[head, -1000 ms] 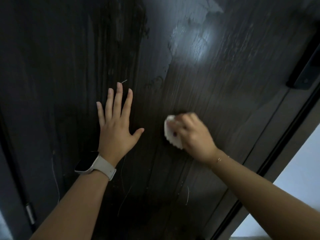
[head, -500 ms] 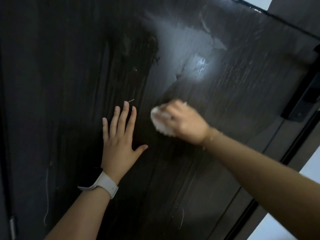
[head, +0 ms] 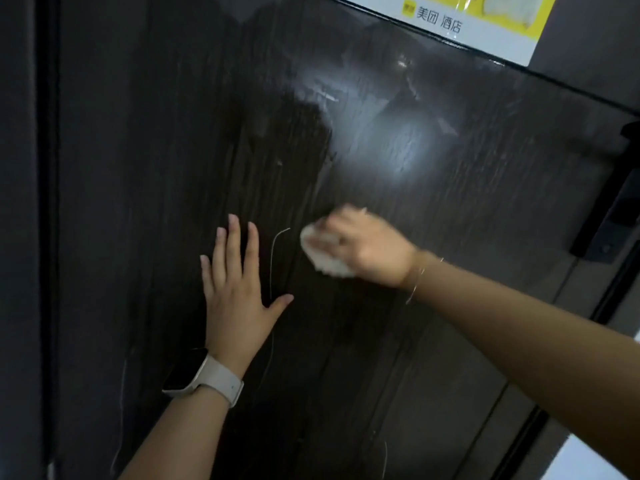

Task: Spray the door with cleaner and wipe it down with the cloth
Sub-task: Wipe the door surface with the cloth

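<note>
The right hand (head: 367,247) grips the balled cloth (head: 322,252) against the door (head: 450,220), wiping; just beside it, the left hand (head: 239,289) presses flat and open, likely for bracing.

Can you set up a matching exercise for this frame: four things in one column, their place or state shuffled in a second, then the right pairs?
Things
1. left hand
2. white cloth
3. watch
4. sticker

Places or states
A. bunched in the grip of the right hand, against the door
B. strapped on the left wrist
C. flat on the door, fingers straight
D. at the top of the frame, white and yellow with printed characters

Pairs: 1-C, 2-A, 3-B, 4-D
</note>
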